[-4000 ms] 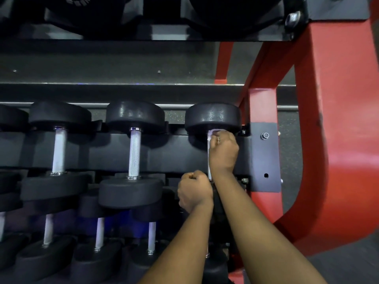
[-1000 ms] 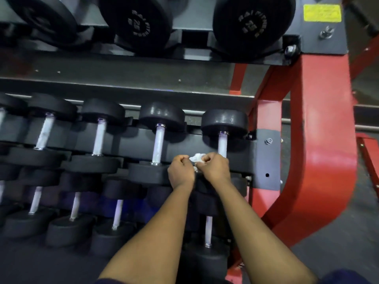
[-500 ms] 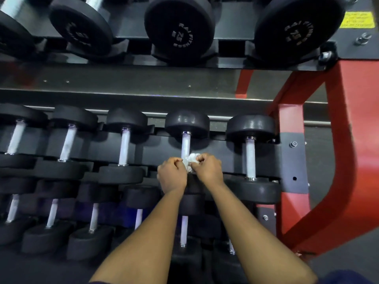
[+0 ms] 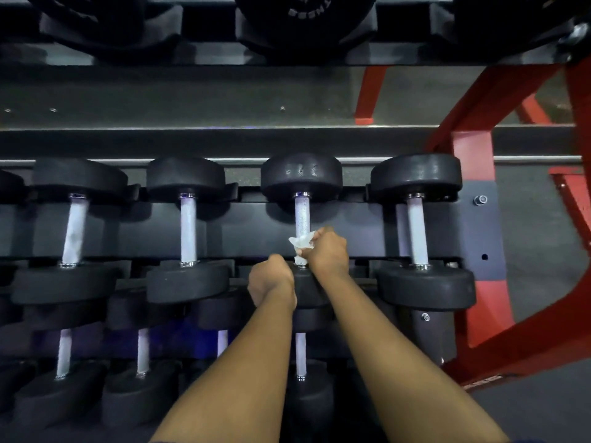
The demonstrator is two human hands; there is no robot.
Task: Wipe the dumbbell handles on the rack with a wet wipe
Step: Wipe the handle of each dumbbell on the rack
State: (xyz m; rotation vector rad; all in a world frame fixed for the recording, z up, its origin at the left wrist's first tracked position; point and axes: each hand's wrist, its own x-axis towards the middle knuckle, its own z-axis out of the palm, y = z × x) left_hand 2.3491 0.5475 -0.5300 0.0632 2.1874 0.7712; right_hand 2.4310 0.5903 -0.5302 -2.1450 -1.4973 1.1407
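Caught mid-job, by the look of it. Gripping the crumpled wet wipe (image 4: 300,243) in the right hand (image 4: 327,254), fingers curled round it and round the low end of a handle (image 4: 302,215) on the middle shelf of the rack (image 4: 470,148), second from the right, just above the near weight (image 4: 308,292). Leaving the upper stretch of that handle bare above the wipe, so probably only starting on this one. Resting the left hand (image 4: 271,281) as a curled fist against the near weight, just beside the wipe but not touching it; impossible to tell whether pinching anything, with the fingers turned under and away. Left to do or to check, at a guess: the next handle to the left (image 4: 188,231), the far-left handle (image 4: 74,231), the end handle (image 4: 417,231) on the right, the lower row (image 4: 143,351), perhaps the top row too. No telling clean from unclean among these in such dim light, beyond some dull mottling on the far-left handle. Cut off or hidden: the top row's weights (image 4: 303,20) with handles out of sight, more shelf past the left edge, part of the lower row under both forearms.
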